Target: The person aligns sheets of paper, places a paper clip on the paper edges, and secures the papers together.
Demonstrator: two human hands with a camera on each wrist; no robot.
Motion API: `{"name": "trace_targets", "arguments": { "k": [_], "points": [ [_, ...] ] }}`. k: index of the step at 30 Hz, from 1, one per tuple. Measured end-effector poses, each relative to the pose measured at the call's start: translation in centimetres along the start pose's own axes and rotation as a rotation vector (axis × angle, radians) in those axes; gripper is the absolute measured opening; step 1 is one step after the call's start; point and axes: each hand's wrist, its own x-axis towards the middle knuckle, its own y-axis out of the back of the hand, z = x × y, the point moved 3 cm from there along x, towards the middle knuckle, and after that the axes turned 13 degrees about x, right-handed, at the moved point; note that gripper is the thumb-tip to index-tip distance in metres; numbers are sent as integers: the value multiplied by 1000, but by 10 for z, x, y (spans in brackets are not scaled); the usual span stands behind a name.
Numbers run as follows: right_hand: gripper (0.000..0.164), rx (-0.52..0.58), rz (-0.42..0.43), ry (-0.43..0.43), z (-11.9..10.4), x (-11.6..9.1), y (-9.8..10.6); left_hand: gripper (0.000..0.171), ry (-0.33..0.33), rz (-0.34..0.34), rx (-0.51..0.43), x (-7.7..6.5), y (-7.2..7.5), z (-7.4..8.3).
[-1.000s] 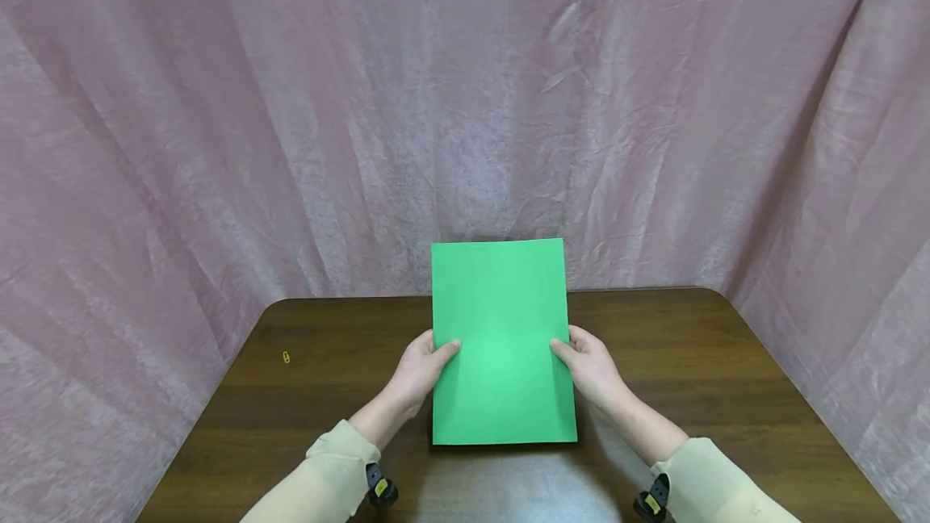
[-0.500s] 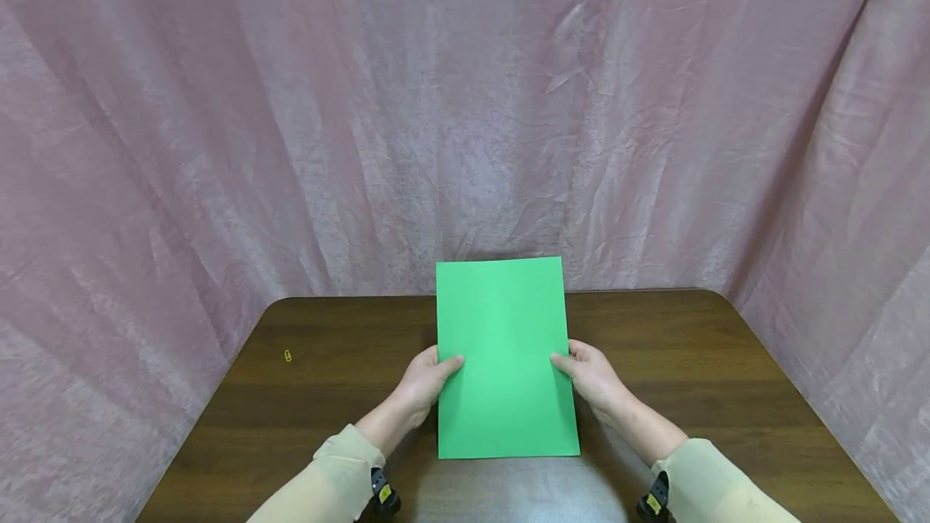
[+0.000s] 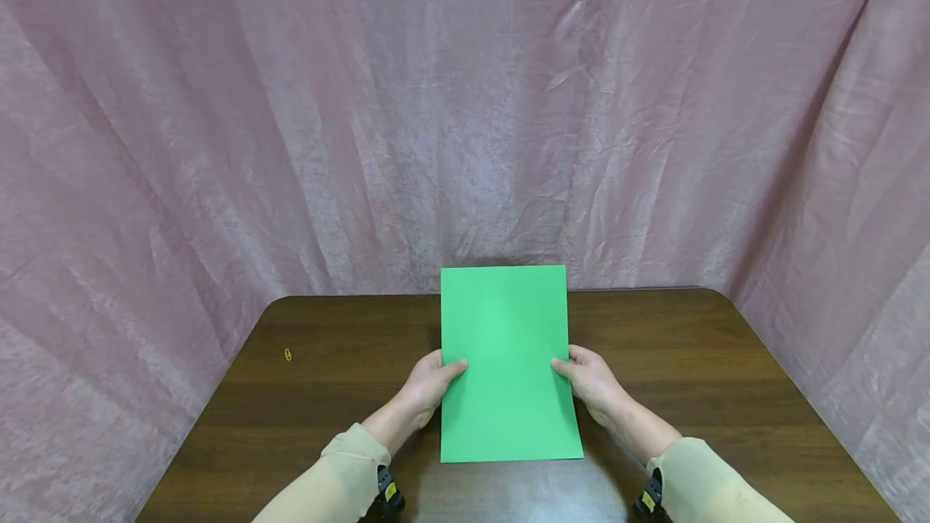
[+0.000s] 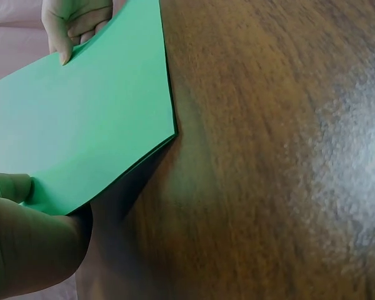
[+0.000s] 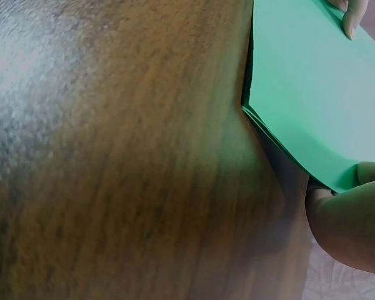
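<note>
Green paper (image 3: 506, 366) stands nearly upright in front of me, its lower edge at the table. In the right wrist view more than one layer shows along its edge, like a thin stack of sheets. My left hand (image 3: 427, 384) pinches the left side, thumb on the front face and fingers behind, hidden by the paper. On the opposite side my right hand (image 3: 594, 382) grips it the same way at about the same height. The left wrist view shows the paper (image 4: 94, 119) bowed slightly, its near corner at the wood.
A small yellow paper clip (image 3: 287, 354) lies on the brown wooden table (image 3: 349, 378), toward the far left. Pink curtains (image 3: 363, 119) hang behind the table and along its sides. Dark bands with devices sit on both wrists.
Both hands have lowered the green paper and brought it slightly to the right, so its bottom edge sits nearer me. The grip on both sides stays the same. The paper clip has not moved.
</note>
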Motion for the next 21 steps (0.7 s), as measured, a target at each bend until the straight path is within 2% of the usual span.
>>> {"name": "trace_targets", "arguments": {
  "k": [8,15,21],
  "points": [
    [39,25,22,6,3,0,-1,49,0,-14,-33,1,-2,-1],
    [36,36,40,11,9,3,0,45,-22,11,-56,4,4,2],
    [38,26,42,12,11,3,-2,45,-42,2,-61,4,5,4]
  ]
}}
